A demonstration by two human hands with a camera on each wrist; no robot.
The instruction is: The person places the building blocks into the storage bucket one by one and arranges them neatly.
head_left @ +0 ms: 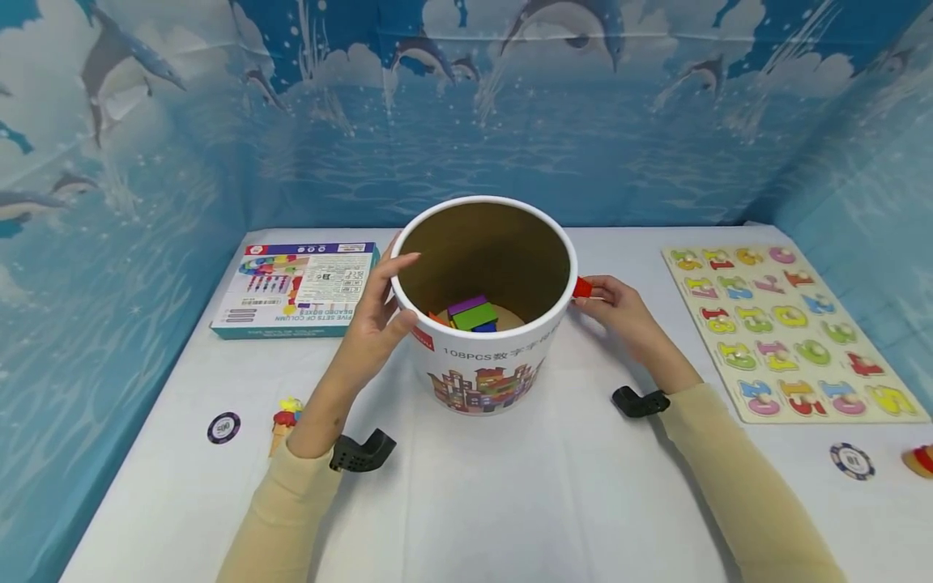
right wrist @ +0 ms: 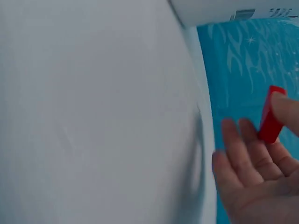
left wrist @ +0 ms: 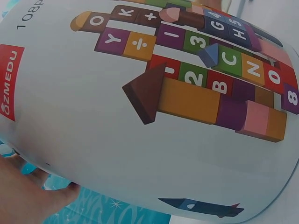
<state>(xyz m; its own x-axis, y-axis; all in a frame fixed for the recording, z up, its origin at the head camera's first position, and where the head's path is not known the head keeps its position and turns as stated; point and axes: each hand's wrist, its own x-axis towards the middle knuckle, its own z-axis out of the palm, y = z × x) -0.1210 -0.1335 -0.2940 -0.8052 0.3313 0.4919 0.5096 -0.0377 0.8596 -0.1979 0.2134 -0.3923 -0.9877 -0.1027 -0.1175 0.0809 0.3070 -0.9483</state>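
Note:
A large white bucket (head_left: 484, 368) with printed block pictures stands upright in the middle of the table. Inside, near its bottom, lie several coloured blocks, among them a green block (head_left: 475, 317) and a purple block (head_left: 466, 304). My left hand (head_left: 372, 320) rests spread against the bucket's left side, its index finger reaching over the rim and its thumb along the outer wall. Just outside the right rim, my right hand (head_left: 619, 312) pinches a small red block (right wrist: 272, 114) between thumb and fingers. The red block's far end overlaps the rim in the head view.
Back left lies a flat boxed toy (head_left: 299, 287). A wooden number puzzle board (head_left: 674, 263) covers the right side. Poker chips (head_left: 223, 427) (head_left: 852, 461) and an ice-cream-shaped piece (head_left: 283, 421) lie nearer the front. At the right edge is a red and tan piece (head_left: 920, 461).

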